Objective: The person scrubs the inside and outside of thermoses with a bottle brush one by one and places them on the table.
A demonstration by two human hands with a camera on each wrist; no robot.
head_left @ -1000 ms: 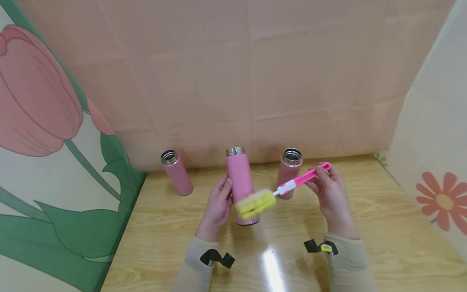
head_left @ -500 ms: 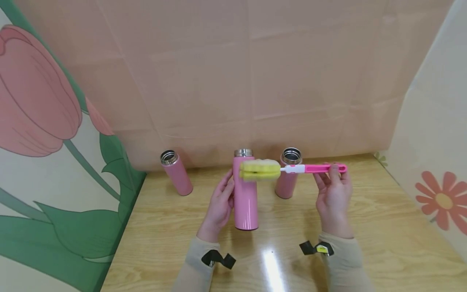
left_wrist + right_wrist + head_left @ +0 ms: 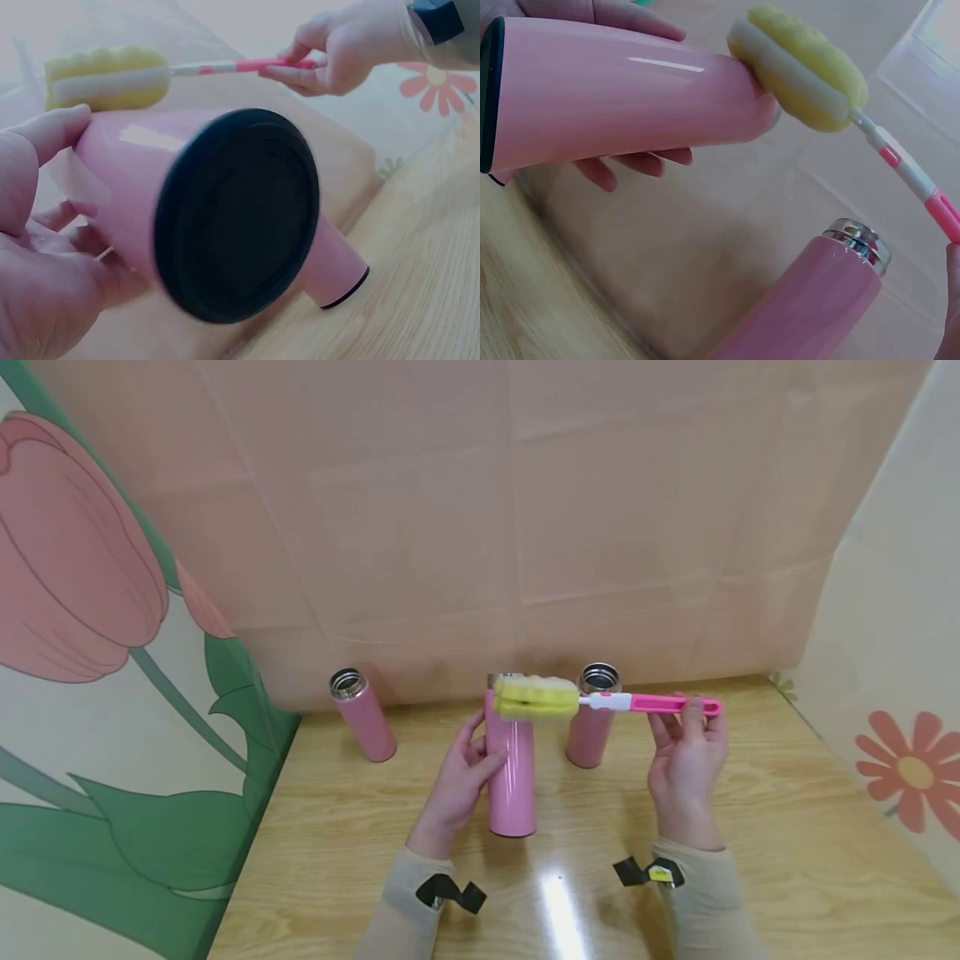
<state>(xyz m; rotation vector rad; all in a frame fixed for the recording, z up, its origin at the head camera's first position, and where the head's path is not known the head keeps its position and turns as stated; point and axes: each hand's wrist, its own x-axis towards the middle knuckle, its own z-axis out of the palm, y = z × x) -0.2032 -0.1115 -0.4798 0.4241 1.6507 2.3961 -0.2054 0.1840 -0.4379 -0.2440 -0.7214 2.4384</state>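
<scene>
My left hand (image 3: 453, 785) grips a pink thermos bottle (image 3: 513, 789) from its left side, thumb lying across the front. The bottle is raised off the table, its dark base facing the left wrist view. In my right hand (image 3: 687, 768) is a sponge bottle brush (image 3: 645, 702), pinched near the end of its pink handle. The brush lies nearly level, and its yellow-and-white sponge head (image 3: 802, 71) is against the upper side of the bottle, hiding most of the metal neck in the head view.
Two more pink bottles stand uncapped at the back of the wooden table (image 3: 322, 860): one bottle (image 3: 365, 717) on the left, another bottle (image 3: 590, 731) behind the brush. A peach cloth (image 3: 510, 527) hangs behind them, with flower-patterned panels at both sides.
The brush has swung from slanting across the bottle's lower part to level near its neck. The held bottle has shifted slightly right and toward me. My left thumb has moved onto the bottle's front.
</scene>
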